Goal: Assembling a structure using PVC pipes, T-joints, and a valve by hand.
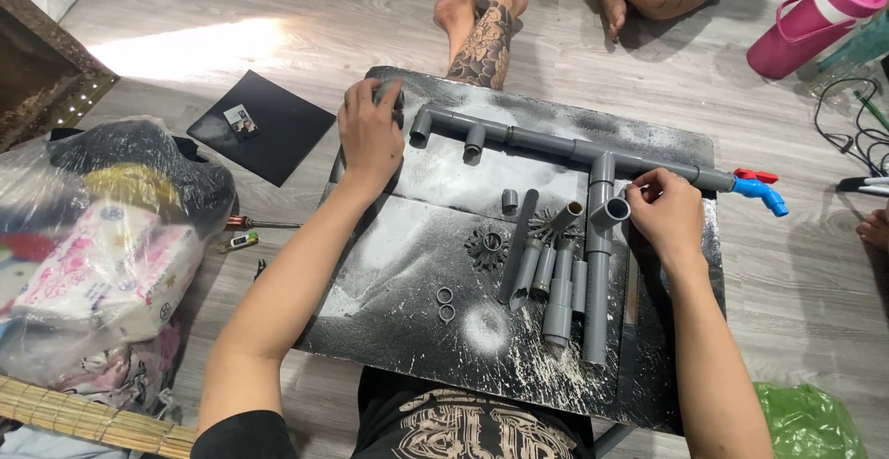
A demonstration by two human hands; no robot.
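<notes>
A pale wood-look floor fills the room, and a second person's bare feet stretch in from twelve o'clock. On the floor lies a black board, dusted with white powder and spray marks (heaviest toward six o'clock). At nine o'clock sits a bulging clear bag of packets; a black sheet lies at ten o'clock, a pink bottle at two o'clock, and a green bag at five o'clock.

Across the board's far edge runs a grey pipe assembly, with two short stubs pointing down, a long leg dropping from a tee toward six o'clock, and a blue tap with a red handle at its three o'clock end. Loose grey pipe pieces lie side by side just beside that leg, at its nine o'clock, with a small gear and two rings farther toward nine.

The left hand lies palm down at the board's eleven o'clock corner, fingers curled over something dark; what it grips I cannot tell. The assembly's elbow end lies just at its three o'clock. The right hand has its fingertips pinched at the pipe near the tee, with a short open-ended fitting at its nine o'clock, touching or nearly touching the fingers.
</notes>
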